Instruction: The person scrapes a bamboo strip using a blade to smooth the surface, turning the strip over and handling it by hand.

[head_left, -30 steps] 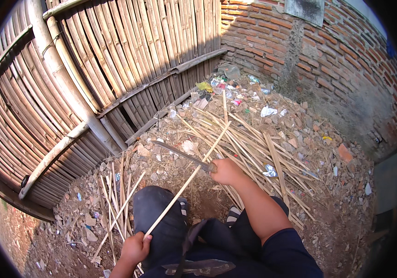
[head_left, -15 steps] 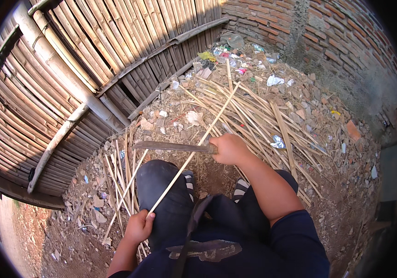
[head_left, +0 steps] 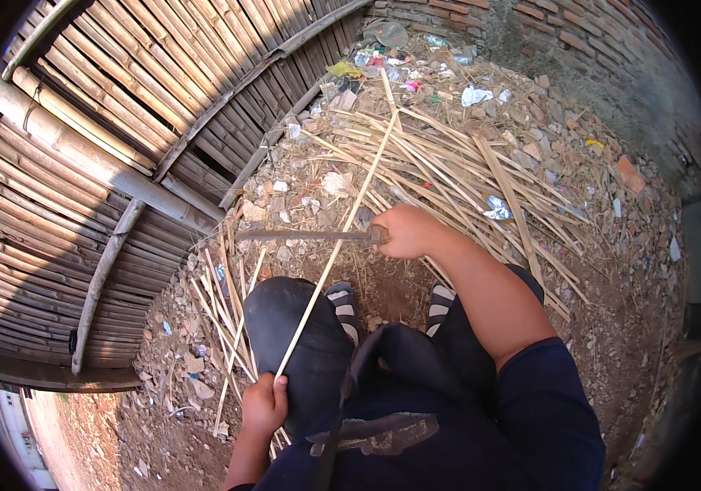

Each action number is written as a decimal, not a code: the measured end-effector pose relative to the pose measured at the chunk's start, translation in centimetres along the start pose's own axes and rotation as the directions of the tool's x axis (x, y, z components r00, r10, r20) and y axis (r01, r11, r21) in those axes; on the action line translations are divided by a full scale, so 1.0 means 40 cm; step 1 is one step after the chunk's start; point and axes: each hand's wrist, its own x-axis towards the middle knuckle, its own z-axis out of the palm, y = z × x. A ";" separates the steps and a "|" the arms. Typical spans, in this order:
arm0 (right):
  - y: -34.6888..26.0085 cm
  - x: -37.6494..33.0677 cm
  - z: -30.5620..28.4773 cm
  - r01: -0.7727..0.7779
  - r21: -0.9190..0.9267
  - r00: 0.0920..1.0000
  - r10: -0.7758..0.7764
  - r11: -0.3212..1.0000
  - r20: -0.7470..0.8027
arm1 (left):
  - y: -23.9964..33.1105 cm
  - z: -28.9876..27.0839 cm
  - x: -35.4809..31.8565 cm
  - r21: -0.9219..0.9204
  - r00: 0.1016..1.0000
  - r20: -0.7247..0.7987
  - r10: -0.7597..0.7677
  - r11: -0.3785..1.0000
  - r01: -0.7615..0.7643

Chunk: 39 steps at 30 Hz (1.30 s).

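Note:
My left hand [head_left: 265, 404] is closed around the near end of a long, thin bamboo strip [head_left: 315, 298], which slants up and away across my left knee. My right hand [head_left: 404, 231] grips the handle of a machete [head_left: 301, 236]. Its long dark blade points left and crosses the strip at about its middle, seeming to touch it. The strip's far end reaches over a large heap of similar bamboo strips [head_left: 440, 168] on the ground ahead. A smaller bunch of strips [head_left: 221, 327] lies beside my left leg.
A bamboo wall [head_left: 80, 229] rises on the left, with a thick pole along it. A brick wall [head_left: 563, 37] closes off the far side. Rubble and litter, including a yellow plastic scrap [head_left: 344, 69] and a silvery wrapper [head_left: 498, 208], cover the ground around my feet.
The machete has moved slightly farther along the strip, away from me. The strip stands a little steeper, and my view has tilted and shifted.

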 end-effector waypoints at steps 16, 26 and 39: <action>0.136 -0.001 -0.053 -0.260 0.288 0.912 0.332 0.922 -0.241 | 0.000 0.034 -0.012 0.116 0.996 -0.087 -0.028 0.992 0.038; -0.033 -0.042 0.003 0.098 -0.033 0.993 -0.100 0.995 -0.057 | -0.029 0.036 -0.015 -0.097 0.998 -0.067 -0.005 0.995 -0.001; -0.023 -0.028 0.017 0.123 0.136 0.992 -0.119 0.983 -0.040 | -0.019 -0.010 -0.011 -0.134 1.000 0.016 -0.001 0.991 0.003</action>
